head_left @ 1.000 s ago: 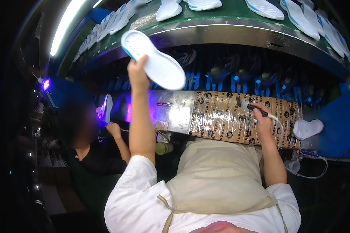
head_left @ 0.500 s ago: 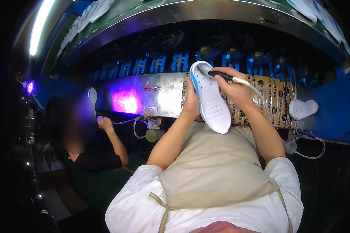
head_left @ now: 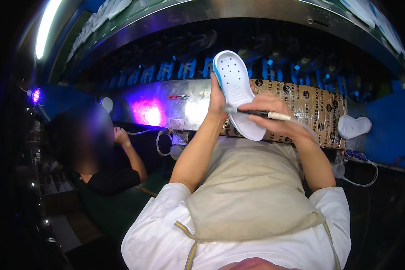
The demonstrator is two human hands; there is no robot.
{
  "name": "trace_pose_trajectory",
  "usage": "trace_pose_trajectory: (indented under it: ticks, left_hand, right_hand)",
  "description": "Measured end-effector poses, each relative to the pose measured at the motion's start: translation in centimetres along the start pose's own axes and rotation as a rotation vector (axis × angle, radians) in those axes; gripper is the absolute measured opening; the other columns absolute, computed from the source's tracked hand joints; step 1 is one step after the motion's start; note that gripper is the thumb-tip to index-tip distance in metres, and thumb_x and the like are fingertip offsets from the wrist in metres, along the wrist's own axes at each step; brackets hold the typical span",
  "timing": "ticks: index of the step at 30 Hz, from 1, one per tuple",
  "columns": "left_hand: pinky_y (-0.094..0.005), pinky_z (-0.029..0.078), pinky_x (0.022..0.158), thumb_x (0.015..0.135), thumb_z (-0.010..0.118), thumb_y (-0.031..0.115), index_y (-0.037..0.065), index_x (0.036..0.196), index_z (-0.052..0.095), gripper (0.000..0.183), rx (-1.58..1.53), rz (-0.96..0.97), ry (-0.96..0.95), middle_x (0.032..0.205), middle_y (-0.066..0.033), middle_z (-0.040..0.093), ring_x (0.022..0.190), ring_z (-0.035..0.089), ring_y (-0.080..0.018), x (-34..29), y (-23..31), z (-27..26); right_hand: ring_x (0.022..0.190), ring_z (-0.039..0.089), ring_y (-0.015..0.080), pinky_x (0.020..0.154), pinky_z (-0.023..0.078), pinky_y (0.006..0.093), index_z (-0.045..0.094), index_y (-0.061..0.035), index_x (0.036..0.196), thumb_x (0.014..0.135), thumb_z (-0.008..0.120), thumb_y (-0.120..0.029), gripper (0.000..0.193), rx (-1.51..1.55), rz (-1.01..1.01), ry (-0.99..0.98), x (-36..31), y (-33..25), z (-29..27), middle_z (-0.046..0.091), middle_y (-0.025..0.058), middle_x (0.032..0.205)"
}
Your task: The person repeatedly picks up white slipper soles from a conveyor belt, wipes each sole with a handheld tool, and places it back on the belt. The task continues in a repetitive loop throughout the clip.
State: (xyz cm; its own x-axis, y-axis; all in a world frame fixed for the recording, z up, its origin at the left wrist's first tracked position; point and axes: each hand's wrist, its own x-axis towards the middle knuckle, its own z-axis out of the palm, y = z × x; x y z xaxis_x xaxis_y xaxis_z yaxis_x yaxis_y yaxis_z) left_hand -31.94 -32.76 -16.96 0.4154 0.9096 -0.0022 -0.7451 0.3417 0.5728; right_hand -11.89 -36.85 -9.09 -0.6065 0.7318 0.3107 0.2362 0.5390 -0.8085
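Observation:
A white shoe sole (head_left: 236, 92) with a blue side edge and small holes near its far end is held up over the bench, toe end tilted away. My left hand (head_left: 217, 100) is closed around its left edge. In my right hand (head_left: 276, 109) is a hose-fed brush (head_left: 253, 112) with a black handle and a white tube running off to the right. The bristles, slightly blurred, are over the left edge of the sole's lower half, close to my left fingers; whether they touch is hard to tell.
Brown printed wrapping (head_left: 321, 114) covers the bench under my hands. Another white sole (head_left: 354, 127) lies at right. A red-handled snipping tool (head_left: 178, 97) rests on the metal bench (head_left: 159, 87). At left sits a co-worker (head_left: 114, 182). Overhead, a curved shelf (head_left: 265, 10) carries more soles.
The brush has moved from the sole's far end toward me, down to its lower half. The sole has shifted slightly up and left, still in my left hand.

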Motion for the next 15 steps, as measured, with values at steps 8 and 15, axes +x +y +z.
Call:
trace_pose_trajectory:
  ticks: [8, 15]
  left_hand:
    - [-0.0486, 0.058, 0.082, 0.095, 0.014, 0.080, 0.003, 0.132, 0.053, 0.094, -0.004, 0.027, -0.088, 0.106, -0.0181, 0.064, 0.096, 0.066, -0.0320, 2.2, 4.2, 2.5]
    - [-0.0450, 0.059, 0.080, 0.099, 0.014, 0.073, 0.003, 0.132, 0.056, 0.088, 0.321, -0.035, -0.145, 0.100, -0.0194, 0.066, 0.088, 0.069, -0.0301, 3.9, 7.4, 5.6]
  right_hand:
    - [0.081, 0.065, 0.0255, 0.086, 0.045, 0.0343, 0.076, -0.0054, 0.106, 0.081, 0.078, -0.012, 0.026, -0.037, -0.093, -0.022, -0.6, -1.5, -0.4, 0.072, 0.0087, 0.092]
    - [0.089, 0.066, 0.0199, 0.080, 0.043, 0.0341, 0.075, -0.0091, 0.110, 0.084, 0.078, -0.017, 0.028, -0.139, -0.100, -0.085, -0.8, -2.0, -1.3, 0.073, 0.0073, 0.099]
